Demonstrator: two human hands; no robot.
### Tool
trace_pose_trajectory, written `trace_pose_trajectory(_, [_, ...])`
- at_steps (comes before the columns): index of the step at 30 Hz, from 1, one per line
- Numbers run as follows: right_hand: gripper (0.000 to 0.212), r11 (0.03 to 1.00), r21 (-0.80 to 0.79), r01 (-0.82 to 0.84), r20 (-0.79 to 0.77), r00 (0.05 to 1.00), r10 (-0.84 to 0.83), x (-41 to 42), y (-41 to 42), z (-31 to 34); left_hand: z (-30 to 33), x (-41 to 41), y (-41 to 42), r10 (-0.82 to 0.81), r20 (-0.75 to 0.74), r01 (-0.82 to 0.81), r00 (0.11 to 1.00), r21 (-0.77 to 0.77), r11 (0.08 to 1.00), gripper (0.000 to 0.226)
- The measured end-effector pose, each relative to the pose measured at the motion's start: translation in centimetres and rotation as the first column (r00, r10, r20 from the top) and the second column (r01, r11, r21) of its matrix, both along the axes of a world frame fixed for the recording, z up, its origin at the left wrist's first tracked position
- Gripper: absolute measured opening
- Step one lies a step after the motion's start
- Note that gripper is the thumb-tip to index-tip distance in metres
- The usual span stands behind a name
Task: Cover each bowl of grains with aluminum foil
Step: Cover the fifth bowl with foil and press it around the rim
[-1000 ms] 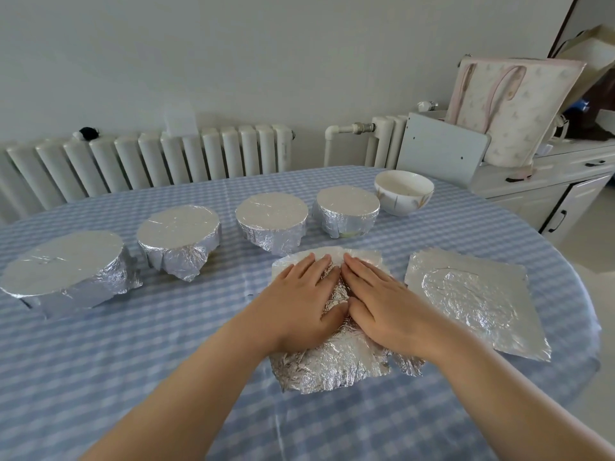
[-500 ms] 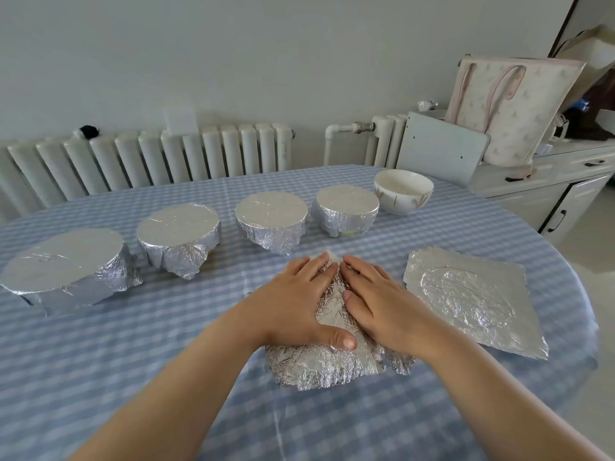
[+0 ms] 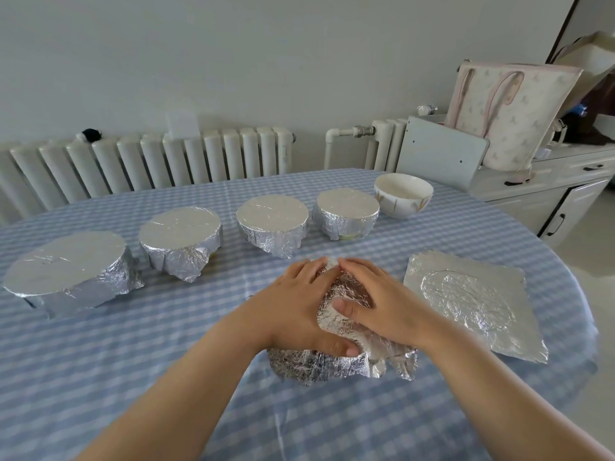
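Both hands are pressing down on the crumpled foil sheet (image 3: 346,357) near the table's (image 3: 100,361) front edge: I'm seeing my left hand (image 3: 293,304) and right hand (image 3: 382,301) meeting at the fingertips, fingers curving over it. Beside it, toward the right edge, a flatter foil sheet (image 3: 472,301) is lying. Four foil-covered bowls (image 3: 273,221) and one uncovered bowl (image 3: 403,194) are lining the far edge.

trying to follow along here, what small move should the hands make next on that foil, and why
Probably slide both hands outward, pressing flat. The left hand and right hand rest on the crinkled foil sheet, which looks creased and bunched, unlike the flat foil sheet beside it.
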State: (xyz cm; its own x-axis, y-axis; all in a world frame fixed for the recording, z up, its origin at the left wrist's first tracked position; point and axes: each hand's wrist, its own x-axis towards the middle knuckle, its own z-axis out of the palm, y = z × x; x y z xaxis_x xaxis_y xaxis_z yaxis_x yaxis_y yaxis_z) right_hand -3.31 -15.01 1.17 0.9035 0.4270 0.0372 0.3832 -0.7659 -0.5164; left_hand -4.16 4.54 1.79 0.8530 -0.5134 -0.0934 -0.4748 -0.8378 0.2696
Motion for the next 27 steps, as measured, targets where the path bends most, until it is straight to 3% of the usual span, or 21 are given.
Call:
trace_pose_trajectory(4, [0.118, 0.973, 0.228, -0.025, -0.134, 0.989, 0.057, -0.7, -1.2, -0.3, 0.0, -0.1, -0.1, 0.022, -0.010, -0.023, 1.000, -0.025, 0.999, 0.126])
trace_pose_trajectory(15, [0.135, 0.990, 0.144, 0.013, -0.028, 1.000, -0.009, -3.5, -1.3, -3.3, 0.0, 0.1, 0.1, 0.005, -0.060, -0.010, 0.998, -0.093, 0.996, 0.128])
trace_pose_trajectory(18, [0.138, 0.980, 0.193, 0.051, -0.021, 0.999, -0.048, -3.3, -1.1, -4.0, 0.1, 0.2, 0.2, -0.011, -0.074, 0.001, 0.997, -0.137, 0.991, 0.128])
trace_pose_trajectory(23, [0.126, 0.934, 0.339, 0.108, -0.017, 0.994, -0.109, -2.7, -0.8, -5.1, 0.1, 0.7, 2.2, -0.073, -0.241, -0.004, 0.968, -0.306, 0.952, 0.127])
trace_pose_trajectory(27, [0.124, 0.924, 0.368, 0.107, -0.014, 0.994, -0.109, -2.5, -0.9, -5.5, -1.5, 0.3, 3.5, -0.069, -0.299, -0.072, 0.952, -0.437, 0.896, 0.134])
